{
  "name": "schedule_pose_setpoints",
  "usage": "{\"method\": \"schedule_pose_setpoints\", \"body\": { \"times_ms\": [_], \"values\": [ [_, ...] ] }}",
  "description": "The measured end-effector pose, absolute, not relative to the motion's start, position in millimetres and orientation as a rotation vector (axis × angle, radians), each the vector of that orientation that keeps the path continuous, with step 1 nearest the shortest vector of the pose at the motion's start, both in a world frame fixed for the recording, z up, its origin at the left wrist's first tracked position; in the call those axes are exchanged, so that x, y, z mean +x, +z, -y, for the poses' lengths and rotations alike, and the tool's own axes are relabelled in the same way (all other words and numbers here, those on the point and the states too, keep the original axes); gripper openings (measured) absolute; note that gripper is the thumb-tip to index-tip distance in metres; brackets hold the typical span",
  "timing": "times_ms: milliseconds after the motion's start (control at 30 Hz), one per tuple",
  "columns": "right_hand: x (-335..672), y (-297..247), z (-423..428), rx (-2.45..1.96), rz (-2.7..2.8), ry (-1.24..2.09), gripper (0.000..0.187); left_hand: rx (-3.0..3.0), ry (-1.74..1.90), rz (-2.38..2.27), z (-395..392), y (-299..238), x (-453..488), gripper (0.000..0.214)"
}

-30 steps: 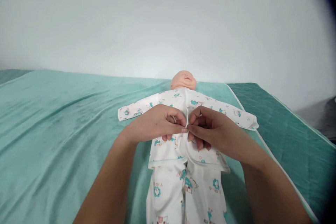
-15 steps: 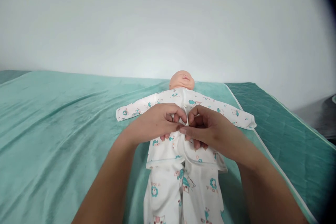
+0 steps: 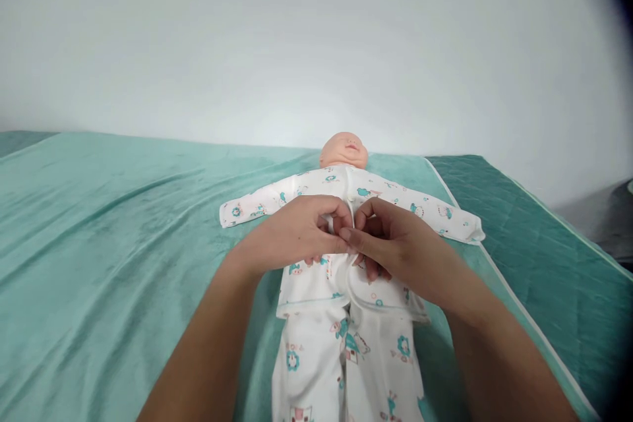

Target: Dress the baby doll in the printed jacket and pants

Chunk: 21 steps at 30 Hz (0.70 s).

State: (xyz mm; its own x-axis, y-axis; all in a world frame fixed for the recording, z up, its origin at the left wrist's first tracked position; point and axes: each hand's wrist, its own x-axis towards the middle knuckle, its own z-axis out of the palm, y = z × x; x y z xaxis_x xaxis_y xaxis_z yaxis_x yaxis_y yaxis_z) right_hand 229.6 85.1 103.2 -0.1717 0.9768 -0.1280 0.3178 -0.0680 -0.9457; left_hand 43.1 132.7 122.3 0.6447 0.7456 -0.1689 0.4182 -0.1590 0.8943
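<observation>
1. Two hands meet at the middle of the shirt; take that spot as the clock's centre.
2. The left hand, in from 8 o'clock, has thumb and forefinger pinched on the front edge, its other fingers loosely curled beneath.
3. The right hand, in from 4 o'clock, pinches the same front, its thumb lapping the left thumb's tip. Such small grips presumably suit thin cloth; what lies between the fingertips is hidden.
4. A button sits just above, at 12 o'clock. Below, towards 6, the edges curve apart, likely because nothing fastens them there.
5. The doll wears the shirt and lies face up, head at 12, so its front faces the hands.
6. Its sleeves spread to 10 and 2, which leaves the chest uncovered by them.
7. The trousers run towards 6, under the hem.
8. The sheet beneath probably gives a soft, steady base.
</observation>
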Motion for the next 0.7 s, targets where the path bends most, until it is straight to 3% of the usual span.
{"method": "schedule_pose_setpoints", "body": {
  "times_ms": [167,433,700],
  "values": [
    [223,111,-85,-1.507,1.463,1.224,0.025,1.857,0.482,-0.944,-131,119,47,0.005],
    [234,104,-88,-1.399,1.460,1.301,0.016,1.798,0.393,-0.914,-135,118,41,0.016],
    [242,101,-89,-1.350,1.466,1.352,0.028,1.870,0.398,-0.857,-136,119,39,0.012]
  ]
}}
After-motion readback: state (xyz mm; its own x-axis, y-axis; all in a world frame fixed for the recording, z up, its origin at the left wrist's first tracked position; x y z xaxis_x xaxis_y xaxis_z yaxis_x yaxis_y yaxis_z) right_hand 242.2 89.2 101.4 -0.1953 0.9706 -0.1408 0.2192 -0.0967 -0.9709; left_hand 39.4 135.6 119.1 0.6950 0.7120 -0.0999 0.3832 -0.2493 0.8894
